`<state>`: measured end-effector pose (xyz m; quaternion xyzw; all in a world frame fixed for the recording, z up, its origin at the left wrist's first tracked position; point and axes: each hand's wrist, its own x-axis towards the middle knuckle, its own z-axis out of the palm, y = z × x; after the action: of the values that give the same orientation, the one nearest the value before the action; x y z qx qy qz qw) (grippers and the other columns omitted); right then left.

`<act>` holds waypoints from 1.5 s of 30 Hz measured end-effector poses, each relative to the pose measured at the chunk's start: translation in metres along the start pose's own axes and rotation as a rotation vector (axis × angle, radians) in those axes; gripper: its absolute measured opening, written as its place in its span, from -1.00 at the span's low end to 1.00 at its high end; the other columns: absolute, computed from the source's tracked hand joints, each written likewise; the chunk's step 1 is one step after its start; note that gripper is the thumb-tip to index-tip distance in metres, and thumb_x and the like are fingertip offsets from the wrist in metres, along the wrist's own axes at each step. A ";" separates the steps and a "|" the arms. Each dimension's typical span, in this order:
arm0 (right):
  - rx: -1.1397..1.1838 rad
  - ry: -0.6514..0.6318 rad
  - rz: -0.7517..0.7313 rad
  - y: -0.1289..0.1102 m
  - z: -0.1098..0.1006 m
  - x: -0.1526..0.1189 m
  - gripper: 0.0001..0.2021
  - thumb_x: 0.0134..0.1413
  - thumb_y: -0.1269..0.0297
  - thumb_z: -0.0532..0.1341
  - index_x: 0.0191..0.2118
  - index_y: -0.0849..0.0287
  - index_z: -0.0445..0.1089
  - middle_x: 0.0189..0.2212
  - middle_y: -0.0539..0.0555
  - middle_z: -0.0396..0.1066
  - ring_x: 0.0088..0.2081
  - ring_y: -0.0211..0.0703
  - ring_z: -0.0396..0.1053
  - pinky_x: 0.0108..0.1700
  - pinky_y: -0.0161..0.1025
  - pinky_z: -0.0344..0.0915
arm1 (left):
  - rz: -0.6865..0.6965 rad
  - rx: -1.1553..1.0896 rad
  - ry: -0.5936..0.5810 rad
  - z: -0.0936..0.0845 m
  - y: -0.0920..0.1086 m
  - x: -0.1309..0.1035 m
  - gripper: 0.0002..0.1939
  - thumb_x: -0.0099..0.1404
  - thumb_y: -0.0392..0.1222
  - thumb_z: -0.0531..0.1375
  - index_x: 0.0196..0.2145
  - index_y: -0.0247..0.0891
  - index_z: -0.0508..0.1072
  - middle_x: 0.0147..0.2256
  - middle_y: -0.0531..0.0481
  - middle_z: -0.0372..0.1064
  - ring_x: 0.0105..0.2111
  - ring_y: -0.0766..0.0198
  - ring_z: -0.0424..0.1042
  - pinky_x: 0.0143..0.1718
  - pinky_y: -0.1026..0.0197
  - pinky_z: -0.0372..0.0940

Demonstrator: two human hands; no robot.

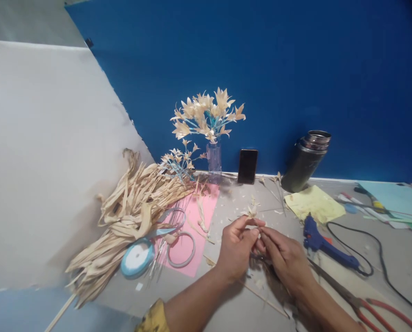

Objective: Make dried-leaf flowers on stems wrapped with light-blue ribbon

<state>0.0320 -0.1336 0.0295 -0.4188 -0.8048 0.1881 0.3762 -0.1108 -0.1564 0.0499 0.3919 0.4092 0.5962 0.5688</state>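
Near the middle of the table my left hand (235, 246) is closed, thumb and fingertips pinched round the base of a small pale flower (250, 210) whose petals point up and away. Its fingertips meet those of my right hand (285, 258), also closed, just below the flower. What the right fingertips pinch is too small to make out. A dark object shows partly under the hands. Pale scraps lie on the table (233, 196) around them. A thin stick (264, 299) lies below the hands.
Left: dried husk bundle (133, 221), blue ribbon roll (137, 258), tape ring (181, 250), pink paper (188, 265). Back: flowers (206, 113) in a clear vase (214, 161), phone (247, 167), dark flask (304, 161). Right: yellow paper (314, 203), blue glue gun (330, 249) with cord, red-handled scissors (354, 302).
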 end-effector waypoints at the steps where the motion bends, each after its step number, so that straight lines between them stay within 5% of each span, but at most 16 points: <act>1: 0.035 -0.012 0.025 0.000 0.000 0.001 -0.67 0.35 0.27 0.01 -0.15 0.13 0.54 -0.34 0.07 0.61 -0.40 -0.14 0.53 -0.35 -0.28 0.39 | -0.013 -0.018 0.010 0.000 0.000 0.001 -0.59 0.20 0.00 0.31 -0.10 -0.33 0.54 -0.56 0.03 0.41 -0.59 0.37 0.38 -0.54 0.35 0.23; 11: 0.296 -0.087 0.085 -0.014 -0.005 0.008 -0.65 0.31 0.18 0.03 -0.33 0.16 0.52 -0.52 0.03 0.51 -0.52 -0.16 0.42 -0.44 -0.31 0.35 | -0.043 -0.032 0.074 0.002 -0.001 0.002 -0.53 0.12 0.14 0.36 -0.33 -0.42 0.59 -0.70 0.05 0.29 -0.69 0.41 0.25 -0.62 0.36 0.10; 17: 0.252 -0.089 0.166 -0.007 -0.004 0.007 -0.82 0.20 0.21 0.18 -0.21 0.13 0.50 -0.38 0.03 0.56 -0.43 -0.15 0.47 -0.40 -0.30 0.36 | 0.106 0.030 0.136 -0.001 0.004 0.002 -0.70 0.09 0.00 0.39 -0.46 -0.36 0.60 -0.42 -0.03 0.42 -0.69 0.53 0.22 -0.65 0.36 0.09; 21: 0.221 -0.001 0.025 -0.001 -0.002 0.007 -0.85 0.21 0.27 0.19 -0.36 0.12 0.46 -0.37 0.05 0.54 -0.33 -0.12 0.49 -0.29 -0.25 0.37 | 0.101 0.012 0.141 -0.005 0.005 0.005 -0.76 0.06 -0.09 0.41 -0.47 -0.36 0.60 -0.38 -0.07 0.48 -0.69 0.54 0.22 -0.65 0.35 0.12; 26: 0.153 0.088 -0.109 0.004 -0.002 0.006 -0.83 0.29 0.30 0.15 -0.31 0.11 0.46 -0.33 0.08 0.54 -0.27 -0.10 0.50 -0.21 -0.21 0.38 | 0.120 0.084 0.159 -0.007 0.006 0.006 -0.78 0.05 -0.10 0.40 -0.43 -0.34 0.60 -0.45 -0.03 0.48 -0.68 0.48 0.23 -0.63 0.34 0.15; 31: -0.022 0.132 -0.183 0.007 0.000 0.006 -0.83 0.31 0.30 0.13 -0.26 0.11 0.48 -0.27 0.11 0.56 -0.20 -0.05 0.50 -0.17 -0.16 0.40 | 0.433 0.415 0.122 -0.009 0.001 0.002 -0.84 0.24 -0.22 0.27 -0.47 -0.27 0.59 -0.47 -0.01 0.43 -0.57 0.39 0.29 -0.54 0.29 0.23; 36: -0.082 0.157 -0.210 0.003 0.001 0.005 -0.77 0.27 0.40 0.06 -0.31 0.12 0.46 -0.35 0.10 0.55 -0.31 -0.10 0.50 -0.28 -0.22 0.39 | 0.808 0.661 -0.062 -0.011 0.002 -0.005 -0.75 0.27 -0.42 0.11 -0.31 -0.24 0.58 -0.35 -0.10 0.50 -0.33 0.24 0.47 -0.30 0.23 0.37; 45: -0.079 0.213 -0.283 0.003 0.006 0.004 -0.76 0.15 0.51 0.04 -0.30 0.13 0.42 -0.37 0.10 0.53 -0.32 -0.10 0.46 -0.27 -0.22 0.37 | 1.001 0.832 -0.101 -0.010 0.013 -0.011 -0.66 0.26 -0.48 0.05 -0.17 -0.23 0.54 -0.28 -0.12 0.52 -0.28 0.25 0.51 -0.25 0.26 0.39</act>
<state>0.0274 -0.1279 0.0254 -0.3335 -0.8181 0.0562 0.4651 -0.1239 -0.1677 0.0587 0.7501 0.3463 0.5618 0.0418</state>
